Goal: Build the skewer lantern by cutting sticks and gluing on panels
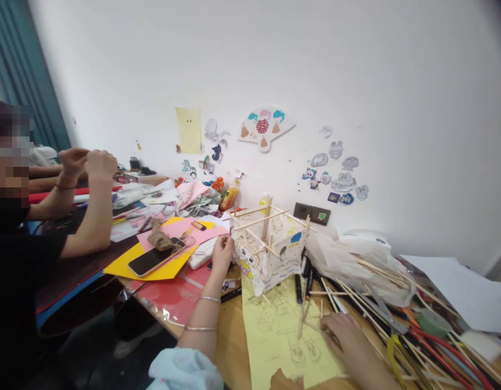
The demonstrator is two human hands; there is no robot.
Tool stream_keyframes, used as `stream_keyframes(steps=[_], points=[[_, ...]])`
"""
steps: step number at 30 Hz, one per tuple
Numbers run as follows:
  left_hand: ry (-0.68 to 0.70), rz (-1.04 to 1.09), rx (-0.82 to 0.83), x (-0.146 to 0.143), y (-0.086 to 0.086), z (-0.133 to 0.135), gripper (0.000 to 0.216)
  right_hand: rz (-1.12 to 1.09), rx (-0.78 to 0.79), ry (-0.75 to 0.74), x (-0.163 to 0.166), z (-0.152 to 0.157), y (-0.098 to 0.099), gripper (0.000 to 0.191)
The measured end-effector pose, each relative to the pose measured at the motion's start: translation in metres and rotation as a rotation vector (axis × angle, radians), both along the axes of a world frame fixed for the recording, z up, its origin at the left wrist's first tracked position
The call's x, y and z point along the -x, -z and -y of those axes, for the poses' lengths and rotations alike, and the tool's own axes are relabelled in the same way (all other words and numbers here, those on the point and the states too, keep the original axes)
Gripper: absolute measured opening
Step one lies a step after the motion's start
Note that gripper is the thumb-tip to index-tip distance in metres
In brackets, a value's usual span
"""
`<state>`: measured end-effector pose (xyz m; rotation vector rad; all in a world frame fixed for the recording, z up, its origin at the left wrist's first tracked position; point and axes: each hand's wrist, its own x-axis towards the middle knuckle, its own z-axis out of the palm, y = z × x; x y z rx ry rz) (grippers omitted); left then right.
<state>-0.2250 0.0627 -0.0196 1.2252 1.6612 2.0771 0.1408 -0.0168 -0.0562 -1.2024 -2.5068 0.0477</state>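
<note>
A box-shaped lantern frame (268, 221) of thin wooden sticks, with drawn-on white paper panels (282, 259) on its sides, stands tilted on the table. My left hand (222, 252) pinches its left edge, the fingertips partly hidden by the panel. Below and right of it, my right hand (350, 341) is curled low over the table with its fingers closed around the end of a short wooden stick (312, 325). Another short stick (303, 319) crosses close by. Beneath both lies a yellow sheet (270, 346) with pencil drawings and a torn lower edge.
At right lie loose sticks (356, 303), scissors (386, 314), red-handled pliers (441, 352) and a plastic bag (335, 252). Black markers (299, 288) sit beside the lantern. Left are a phone (153, 261), twine (160, 236) and coloured paper. Another person (88, 211) sits at left, hands raised.
</note>
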Motion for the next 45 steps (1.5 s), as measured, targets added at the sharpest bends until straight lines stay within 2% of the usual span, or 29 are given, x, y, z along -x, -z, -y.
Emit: stream_keyframes(steps=[12,23,28,33,36,45], points=[[-0.043,-0.073,0.002,-0.002,-0.009,0.009,0.019,-0.001,-0.033,-0.007,-0.001,0.0,0.0,0.015],[-0.046,-0.123,-0.039,-0.007,-0.015,0.017,0.036,-0.013,0.001,-0.008,0.0,0.001,-0.001,0.015],[-0.086,-0.203,-0.063,-0.007,-0.015,0.019,0.03,-0.027,-0.017,0.002,-0.001,0.0,0.002,0.014],[-0.068,-0.272,-0.106,-0.013,-0.015,0.023,0.044,-0.019,-0.032,-0.002,-0.001,0.0,0.001,0.014],[-0.055,-0.314,-0.12,-0.016,-0.016,0.026,0.045,-0.004,-0.02,0.001,0.0,0.0,0.0,0.014],[-0.039,-0.18,-0.14,-0.02,-0.017,0.029,0.04,0.01,-0.004,0.001,0.0,0.001,-0.003,0.015]])
